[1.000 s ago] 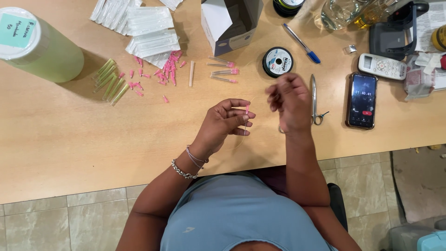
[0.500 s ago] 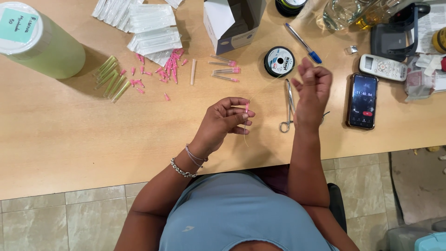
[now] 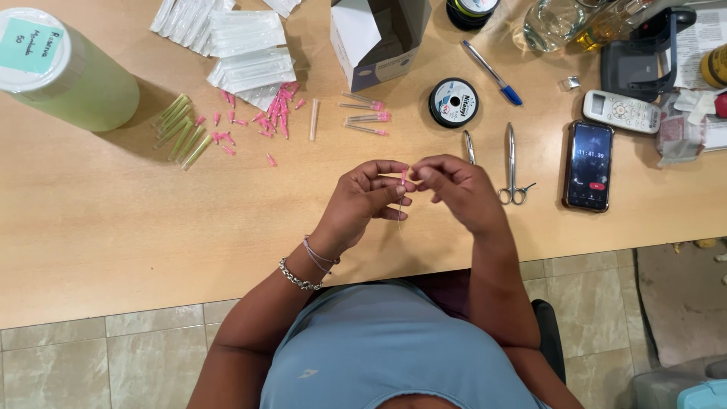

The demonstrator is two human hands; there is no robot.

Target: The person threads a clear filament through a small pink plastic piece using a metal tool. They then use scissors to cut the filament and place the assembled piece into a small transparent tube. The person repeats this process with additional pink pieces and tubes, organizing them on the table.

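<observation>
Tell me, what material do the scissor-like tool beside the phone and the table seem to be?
Scissor-like tool: probably polished steel, silvery and shiny. Table: looks like light wood or wood-pattern laminate, smooth with faint grain; I cannot tell which.

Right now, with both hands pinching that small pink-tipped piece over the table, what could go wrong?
The left hand and right hand pinch a tiny pink-tipped needle above the table edge; a slip could drop it to the floor. Its thin shaft hangs near the fingers and might prick. The scissors lie close beside the right hand and could be knocked.
</observation>
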